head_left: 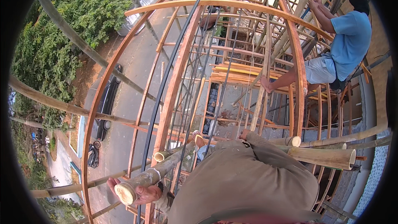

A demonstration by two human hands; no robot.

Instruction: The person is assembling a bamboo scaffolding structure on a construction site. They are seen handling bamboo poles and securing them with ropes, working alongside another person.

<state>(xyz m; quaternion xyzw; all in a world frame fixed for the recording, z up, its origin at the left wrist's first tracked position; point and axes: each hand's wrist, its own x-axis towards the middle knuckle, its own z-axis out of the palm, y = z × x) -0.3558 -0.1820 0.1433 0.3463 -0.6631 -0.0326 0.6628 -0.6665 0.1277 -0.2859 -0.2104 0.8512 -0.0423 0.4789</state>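
At the lower left, my left hand (147, 193) is wrapped from below around a thick bamboo pole (146, 178) near its pale cut end. Its fingers show on both sides of the pole. A white band circles the pole a little above this grip. My right hand (243, 134) is in front of my body, just beyond the brown sleeve, and looks closed. A thin line runs up from beside it, but whether the fingers hold it cannot be made out. A second, thinner bamboo pole (162, 156) lies next to the thick one.
A co-worker in a blue shirt (351, 31) sits at the upper right, one bare foot on a plank (263, 95). Black cables (175, 64) pass close on the left beside a timber beam (179, 74). Cut bamboo (321, 158) juts out right. Far below are a road and a dark car (108, 103).
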